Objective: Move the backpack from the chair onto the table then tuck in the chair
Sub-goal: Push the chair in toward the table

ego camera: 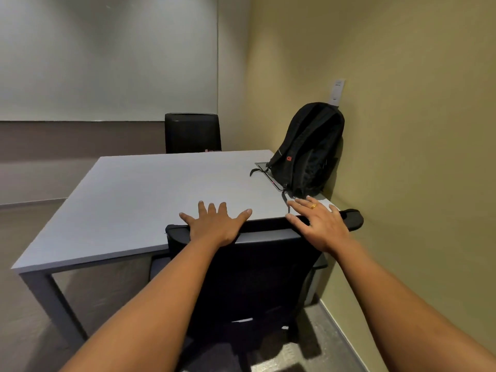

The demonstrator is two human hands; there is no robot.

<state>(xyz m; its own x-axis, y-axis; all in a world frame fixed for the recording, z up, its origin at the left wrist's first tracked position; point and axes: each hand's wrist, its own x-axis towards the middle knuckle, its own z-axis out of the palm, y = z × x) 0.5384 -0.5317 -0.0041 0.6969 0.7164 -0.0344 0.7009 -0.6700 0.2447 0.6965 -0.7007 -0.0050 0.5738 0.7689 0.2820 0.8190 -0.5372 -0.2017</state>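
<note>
A black backpack (pixel 308 149) stands upright on the grey table (pixel 139 200) at its far right corner, leaning against the yellow wall. A black office chair (pixel 249 275) is right in front of me, its backrest top against the table's near edge. My left hand (pixel 214 224) lies flat with fingers spread over the left part of the backrest top. My right hand (pixel 319 224), wearing a gold ring, hovers with fingers spread over the right part of the backrest top, near a loose backpack strap. Neither hand holds anything.
A second black chair (pixel 192 132) is tucked in at the table's far side. The yellow wall (pixel 402 130) runs close along the right of the table and chair. A whiteboard wall (pixel 107 57) stands behind. Open floor (pixel 26 264) lies to the left.
</note>
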